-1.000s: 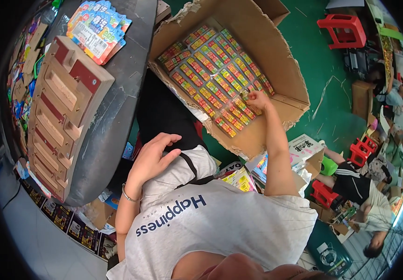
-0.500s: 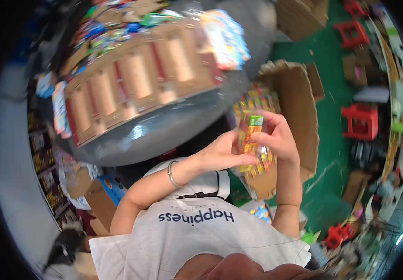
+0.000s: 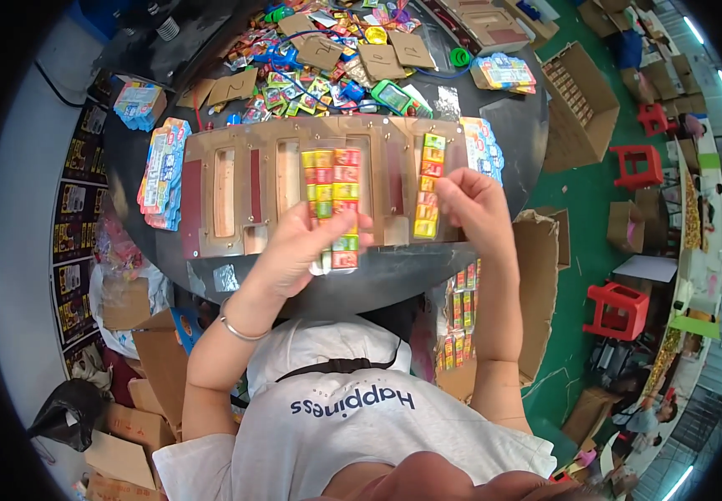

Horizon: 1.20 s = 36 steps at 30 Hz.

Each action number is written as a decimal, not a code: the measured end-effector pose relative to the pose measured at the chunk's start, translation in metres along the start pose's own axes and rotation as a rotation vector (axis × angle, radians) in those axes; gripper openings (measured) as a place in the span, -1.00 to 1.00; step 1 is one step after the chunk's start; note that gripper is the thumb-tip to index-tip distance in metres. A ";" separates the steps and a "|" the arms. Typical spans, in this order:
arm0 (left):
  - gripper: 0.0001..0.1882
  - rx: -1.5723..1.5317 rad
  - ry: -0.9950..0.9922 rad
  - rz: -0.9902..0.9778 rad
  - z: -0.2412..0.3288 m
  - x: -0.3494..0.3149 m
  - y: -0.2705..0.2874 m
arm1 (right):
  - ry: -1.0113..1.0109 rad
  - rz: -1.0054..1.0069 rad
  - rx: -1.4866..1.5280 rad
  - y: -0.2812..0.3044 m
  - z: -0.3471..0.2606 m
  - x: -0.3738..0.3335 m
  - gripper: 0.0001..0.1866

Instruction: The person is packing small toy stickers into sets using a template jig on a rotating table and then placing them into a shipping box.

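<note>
My left hand [image 3: 294, 250] is closed round a few clear strips of small colourful packets [image 3: 345, 192], held upright over the middle of a brown slotted jig [image 3: 254, 179]. My right hand [image 3: 478, 209] pinches the right edge of a single strip of packets [image 3: 429, 188], which stands over the jig's right-hand slot. Whether that strip rests in the slot or is just above it, I cannot tell. The slots on the left show pale wooden bottoms.
Stacks of printed blue cards [image 3: 165, 171] flank the jig on the dark round table [image 3: 336, 288]. Behind it lie heaped small packets, cardboard pieces [image 3: 321, 52] and a green device [image 3: 392, 98]. A carton [image 3: 536, 292] with more strips stands below right; red stools [image 3: 617, 311] stand farther right.
Both hands have come up from the carton to the jig, carrying strips. They have moved apart, the left now holding a bunch and the right one strip. The view has shifted too.
</note>
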<state>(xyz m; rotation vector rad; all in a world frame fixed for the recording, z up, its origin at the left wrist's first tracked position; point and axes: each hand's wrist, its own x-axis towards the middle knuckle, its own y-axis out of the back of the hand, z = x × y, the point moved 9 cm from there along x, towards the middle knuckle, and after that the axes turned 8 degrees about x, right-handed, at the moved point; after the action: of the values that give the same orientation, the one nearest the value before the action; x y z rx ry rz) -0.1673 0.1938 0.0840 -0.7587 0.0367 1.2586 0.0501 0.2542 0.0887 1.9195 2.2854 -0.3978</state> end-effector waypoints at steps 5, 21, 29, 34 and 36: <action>-0.60 -0.200 0.018 -0.102 0.011 0.001 0.017 | -0.036 0.080 -0.610 0.021 -0.005 0.031 -0.75; -0.60 -0.112 -0.068 0.018 0.026 -0.012 0.035 | -0.063 -0.098 0.033 -0.078 0.009 0.022 -0.80; -0.65 0.130 -0.170 0.139 0.033 -0.025 0.087 | 0.207 0.094 -0.968 -0.085 -0.006 0.037 -0.74; -0.54 0.191 -0.183 0.176 0.027 -0.033 0.093 | 0.225 0.080 -0.863 -0.109 -0.028 0.008 -0.72; -0.53 0.189 -0.188 0.149 0.030 -0.035 0.086 | 0.216 -0.078 -0.496 -0.139 -0.024 -0.004 -0.75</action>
<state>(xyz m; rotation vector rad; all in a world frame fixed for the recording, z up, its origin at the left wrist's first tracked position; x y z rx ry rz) -0.2641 0.1891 0.0788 -0.4797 0.0596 1.4419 -0.0841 0.2351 0.1293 1.6865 2.3007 0.3589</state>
